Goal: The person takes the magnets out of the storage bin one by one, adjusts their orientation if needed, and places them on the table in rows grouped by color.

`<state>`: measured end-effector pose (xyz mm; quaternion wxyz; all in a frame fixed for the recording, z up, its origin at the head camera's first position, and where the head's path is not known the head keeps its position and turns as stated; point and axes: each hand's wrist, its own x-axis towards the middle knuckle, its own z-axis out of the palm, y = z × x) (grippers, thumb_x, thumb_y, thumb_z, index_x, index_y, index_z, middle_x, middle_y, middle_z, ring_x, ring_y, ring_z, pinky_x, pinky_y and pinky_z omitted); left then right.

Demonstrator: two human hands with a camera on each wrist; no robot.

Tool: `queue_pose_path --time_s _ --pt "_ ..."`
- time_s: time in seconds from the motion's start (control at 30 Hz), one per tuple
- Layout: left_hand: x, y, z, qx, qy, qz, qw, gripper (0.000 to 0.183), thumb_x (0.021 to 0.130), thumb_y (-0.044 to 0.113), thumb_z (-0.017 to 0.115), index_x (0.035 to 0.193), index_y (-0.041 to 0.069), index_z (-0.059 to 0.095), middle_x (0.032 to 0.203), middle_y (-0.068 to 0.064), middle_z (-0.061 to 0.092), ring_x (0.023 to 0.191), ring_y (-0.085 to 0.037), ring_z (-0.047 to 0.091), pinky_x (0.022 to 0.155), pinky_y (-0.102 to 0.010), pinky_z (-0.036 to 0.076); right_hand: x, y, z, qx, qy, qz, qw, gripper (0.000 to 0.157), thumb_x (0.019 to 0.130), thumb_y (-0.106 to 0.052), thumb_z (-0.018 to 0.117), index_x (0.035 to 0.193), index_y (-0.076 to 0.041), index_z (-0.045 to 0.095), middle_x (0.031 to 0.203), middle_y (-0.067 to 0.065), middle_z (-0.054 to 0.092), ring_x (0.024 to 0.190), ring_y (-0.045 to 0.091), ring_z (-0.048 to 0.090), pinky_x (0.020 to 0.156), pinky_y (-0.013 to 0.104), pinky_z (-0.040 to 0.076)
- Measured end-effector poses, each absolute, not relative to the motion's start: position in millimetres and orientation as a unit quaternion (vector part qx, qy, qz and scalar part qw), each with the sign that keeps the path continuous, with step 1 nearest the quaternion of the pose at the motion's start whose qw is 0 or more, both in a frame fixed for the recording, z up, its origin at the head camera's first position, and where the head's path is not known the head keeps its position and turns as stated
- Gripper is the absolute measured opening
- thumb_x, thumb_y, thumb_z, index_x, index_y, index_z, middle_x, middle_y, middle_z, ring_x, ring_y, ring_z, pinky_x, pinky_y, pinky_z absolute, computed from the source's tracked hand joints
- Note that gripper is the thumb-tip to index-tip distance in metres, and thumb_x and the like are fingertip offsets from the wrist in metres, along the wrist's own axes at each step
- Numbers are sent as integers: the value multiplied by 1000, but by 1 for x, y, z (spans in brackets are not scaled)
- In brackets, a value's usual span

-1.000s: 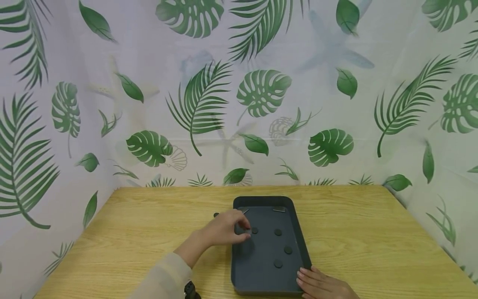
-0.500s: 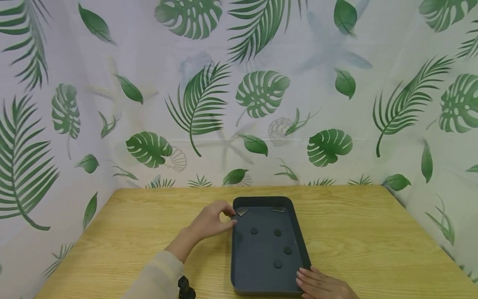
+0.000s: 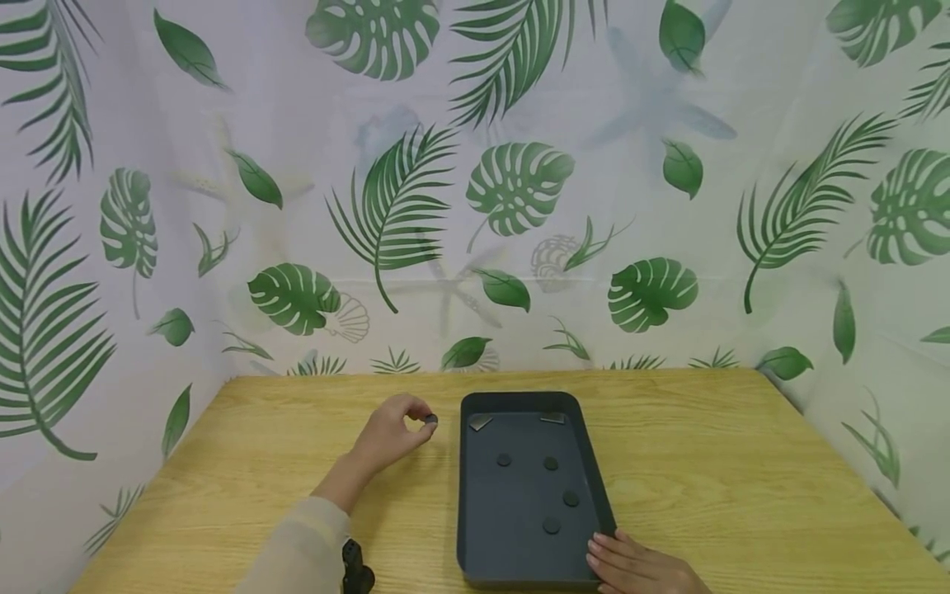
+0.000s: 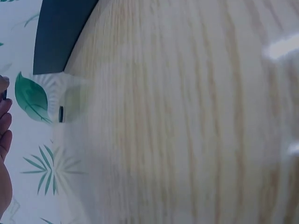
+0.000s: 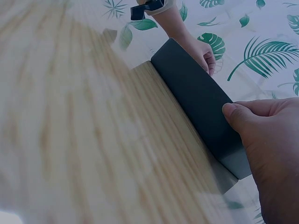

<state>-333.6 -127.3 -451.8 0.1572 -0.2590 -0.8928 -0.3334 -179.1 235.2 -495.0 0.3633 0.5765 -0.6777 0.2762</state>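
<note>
A small dark disc [image 3: 432, 419] is pinched between the thumb and fingertips of my left hand [image 3: 389, 433], which hovers left of a dark rectangular tray [image 3: 512, 559]. In the left wrist view only the edge of that hand [image 4: 3, 140] shows, and a second dark disc [image 4: 60, 114] appears on the table apart from it. Several similar discs, one of them a front disc [image 3: 551, 525], lie scattered in the tray. My right hand [image 3: 646, 565] holds the tray's front right corner; in the right wrist view its thumb [image 5: 236, 114] presses the outer wall.
Two small flat metallic plates, a left plate [image 3: 481, 423] and a right plate [image 3: 552, 418], lie at the tray's far end. The wooden table [image 3: 705, 462] meets a leaf-patterned backdrop [image 3: 519, 330] behind. A black device [image 3: 356, 568] sits by my left sleeve.
My left hand has moved left and away from over the tray, carrying the disc past its left rim. The right hand and tray hold still.
</note>
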Motion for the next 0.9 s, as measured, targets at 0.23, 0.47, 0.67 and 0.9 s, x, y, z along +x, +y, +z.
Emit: queue_pose_path --time_s 0.23,0.47,0.67,0.9 --pt "-339 -138 -454 -188 -910 -346 132 11 84 16 71 91 10 65 91 -2 60 85 -20 59 75 -37 49 -180 237 -498 579 -677 281 357 37 93 -15 59 111 17 61 129 22 55 131 24 44 109 28 29" --pt "-343 -145 -455 -149 -917 -356 106 12 85 15 70 90 7 63 85 -3 59 83 -20 57 77 -39 49 -181 239 -501 580 -682 271 355 37 94 -16 58 113 16 61 129 22 55 132 24 43 109 28 29" --pt "-345 -145 -457 -133 -920 -357 88 12 85 13 70 90 3 63 83 -4 58 79 -19 55 73 -35 48 -181 240 -501 580 -680 271 356 37 94 -16 58 113 16 61 130 23 55 132 24 43 110 28 28" --pt "-345 -144 -463 -109 -924 -360 67 13 85 10 69 90 -2 64 83 -7 59 75 -17 54 69 -33 47 -181 240 -501 583 -678 258 367 37 95 -16 57 113 16 60 129 23 55 132 25 43 110 29 29"
